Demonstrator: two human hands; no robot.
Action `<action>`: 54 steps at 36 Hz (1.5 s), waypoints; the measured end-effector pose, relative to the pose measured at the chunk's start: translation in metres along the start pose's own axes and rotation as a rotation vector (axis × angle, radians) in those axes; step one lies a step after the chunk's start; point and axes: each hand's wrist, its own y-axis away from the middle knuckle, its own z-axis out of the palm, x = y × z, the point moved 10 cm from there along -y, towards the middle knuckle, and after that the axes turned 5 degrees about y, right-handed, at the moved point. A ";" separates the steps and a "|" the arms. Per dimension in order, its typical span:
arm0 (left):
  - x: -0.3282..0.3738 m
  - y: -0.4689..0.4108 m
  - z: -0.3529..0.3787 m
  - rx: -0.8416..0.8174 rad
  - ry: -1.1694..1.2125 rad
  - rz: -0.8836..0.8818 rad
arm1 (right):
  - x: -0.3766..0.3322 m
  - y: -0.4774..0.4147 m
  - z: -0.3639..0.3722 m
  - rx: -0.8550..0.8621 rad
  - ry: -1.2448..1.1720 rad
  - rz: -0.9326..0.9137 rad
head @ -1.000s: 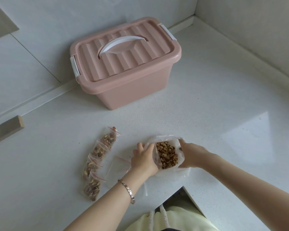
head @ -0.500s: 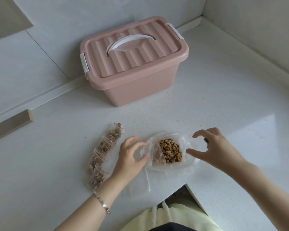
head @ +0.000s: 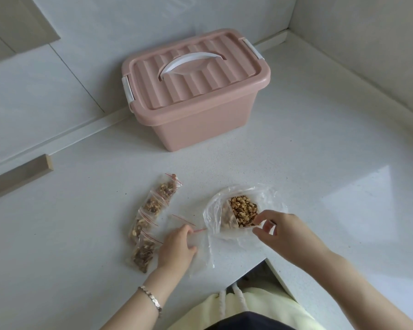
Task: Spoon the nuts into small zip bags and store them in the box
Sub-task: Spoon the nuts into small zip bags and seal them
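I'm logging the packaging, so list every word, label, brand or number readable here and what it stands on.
None: no text can be read anywhere. The pink box is plain, the filled zip bags show only red seal lines, and the big nut bag is clear and unprinted.

White, finely speckled tabletop [head: 308, 151], glossy, meeting two walls in a corner at upper right. Back wall [head: 105, 32] of large pale tiles with thin dark joints; right wall [head: 367, 44] plain and pale. Low white upstand [head: 81, 132] along the foot of the back wall. Beige strip [head: 17, 173] at far left, near the upstand, with its end cut square. Beige panel [head: 17, 25] high in the top-left corner. Bright patch of reflected light [head: 372, 198] on the right of the tabletop, with soft, even light elsewhere.
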 end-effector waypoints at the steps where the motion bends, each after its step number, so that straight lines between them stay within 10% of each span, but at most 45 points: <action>1: 0.000 0.000 -0.001 0.012 -0.002 0.005 | 0.000 0.001 0.001 -0.002 0.001 0.002; 27: 0.125 0.088 -0.100 0.520 0.139 0.856 | -0.059 0.013 -0.018 0.119 -0.521 -0.056; 37: 0.103 0.060 -0.055 -0.121 1.189 -0.009 | -0.059 0.034 -0.044 0.426 -0.384 -0.170; 54: 0.110 0.068 -0.053 -0.164 1.136 -0.009 | -0.042 0.036 -0.029 0.286 -0.535 -0.110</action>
